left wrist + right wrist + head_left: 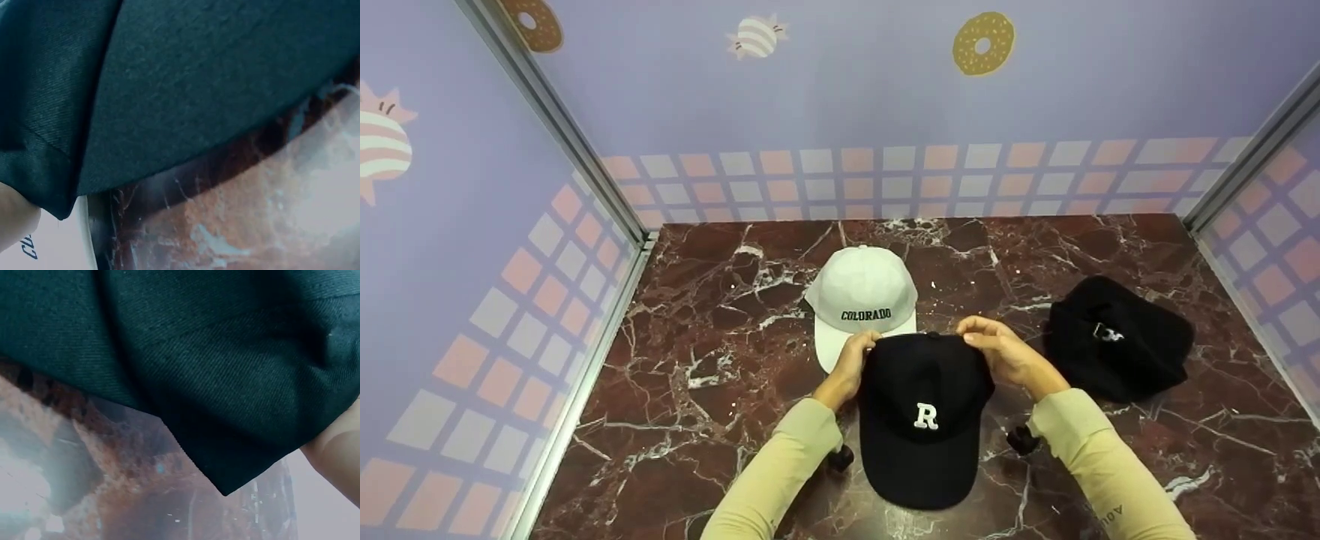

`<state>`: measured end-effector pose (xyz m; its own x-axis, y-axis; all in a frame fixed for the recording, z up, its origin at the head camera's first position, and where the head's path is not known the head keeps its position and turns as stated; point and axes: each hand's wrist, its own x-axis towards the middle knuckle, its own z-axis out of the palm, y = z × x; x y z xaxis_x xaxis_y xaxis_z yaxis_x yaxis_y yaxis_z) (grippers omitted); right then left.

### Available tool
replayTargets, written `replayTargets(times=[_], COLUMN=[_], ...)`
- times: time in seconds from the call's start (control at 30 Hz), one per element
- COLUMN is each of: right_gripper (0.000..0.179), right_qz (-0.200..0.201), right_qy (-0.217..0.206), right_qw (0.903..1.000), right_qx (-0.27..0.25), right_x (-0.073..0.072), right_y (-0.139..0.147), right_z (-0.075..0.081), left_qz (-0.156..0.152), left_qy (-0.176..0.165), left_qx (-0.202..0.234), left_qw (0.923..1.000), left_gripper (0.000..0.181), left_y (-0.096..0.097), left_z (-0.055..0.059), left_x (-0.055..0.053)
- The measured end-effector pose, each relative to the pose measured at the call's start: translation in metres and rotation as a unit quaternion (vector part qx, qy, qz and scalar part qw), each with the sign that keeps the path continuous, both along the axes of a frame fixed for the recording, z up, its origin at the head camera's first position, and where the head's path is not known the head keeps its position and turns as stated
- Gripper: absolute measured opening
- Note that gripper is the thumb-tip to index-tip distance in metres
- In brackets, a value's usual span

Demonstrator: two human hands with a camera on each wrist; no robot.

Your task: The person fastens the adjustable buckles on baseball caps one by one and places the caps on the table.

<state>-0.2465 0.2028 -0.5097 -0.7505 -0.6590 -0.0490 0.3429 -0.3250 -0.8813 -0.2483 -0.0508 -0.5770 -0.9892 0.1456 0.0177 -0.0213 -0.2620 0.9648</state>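
A black baseball cap [926, 375] with a white letter R on its front is in the middle of the head view, brim toward me. My left hand [849, 367] grips its upper left edge, and my right hand [1009, 354] holds the upper right edge. Behind it, partly covered, lies a white cap [861, 281] lettered COLORADO. In the left wrist view, the black brim [225, 73] hangs over the tabletop, with the white cap [56, 247] beneath. The right wrist view shows the black cap's side [242, 371] with part of my hand behind it.
Another black cap [1117, 352] with a small metal buckle lies on the right of the dark red marbled table [720, 420]. Patterned purple walls [870, 97] enclose the back and both sides, with metal rails [585, 420] at the corners and the left edge.
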Motion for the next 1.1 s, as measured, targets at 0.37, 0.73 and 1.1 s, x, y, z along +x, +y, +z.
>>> replayTargets(times=[0.37, 0.73, 1.1], right_gripper=[0.046, 0.022, 0.037], right_qz=[0.037, 0.022, -0.010], right_qy=[0.017, 0.061, -0.010], right_qw=[0.9991, 0.9643, 0.9910], right_qx=[0.007, 0.257, 0.133], right_x=[0.002, 0.007, 0.016], right_y=[0.020, 0.042, 0.033], right_z=[-0.019, -0.027, -0.035], left_qz=[-0.077, -0.149, -0.124], left_qy=[-0.081, -0.043, -0.061], left_qx=[-0.072, -0.225, -0.154], left_qw=[0.9911, 0.9620, 0.9783], left_gripper=[0.022, 0.025, 0.011], left_y=[-0.021, -0.034, -0.023], left_z=[0.034, 0.034, 0.055], left_x=[0.020, 0.031, 0.049])
